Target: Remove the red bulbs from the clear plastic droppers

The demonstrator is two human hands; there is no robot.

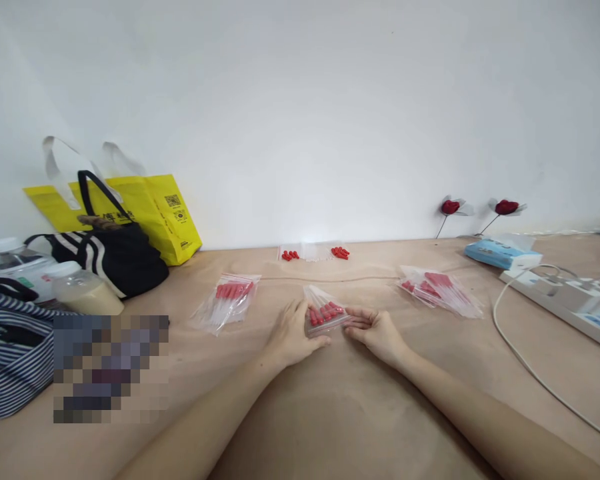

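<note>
A small clear plastic bag of red capsule-like pieces (324, 312) lies on the tan table (330, 413) between both of my hands. My left hand (293, 333) rests at the bag's left edge, thumb pressed under its lower edge and fingers curled against it. My right hand (373, 329) lies palm up at the bag's right edge, fingers curled and touching it. A larger clear bag of red-tipped sticks (227, 299) sits to the left, and another such bag (437, 288) to the right.
Two small clusters of red pieces (290, 255) (340, 252) lie near the white wall. A yellow tote (145, 207), a black striped bag (115, 257) and bottles (83, 288) stand at left. A blue pack (500, 252), a power strip (570, 297) with a white cable (525, 363), and two red flowers (450, 208) are at right.
</note>
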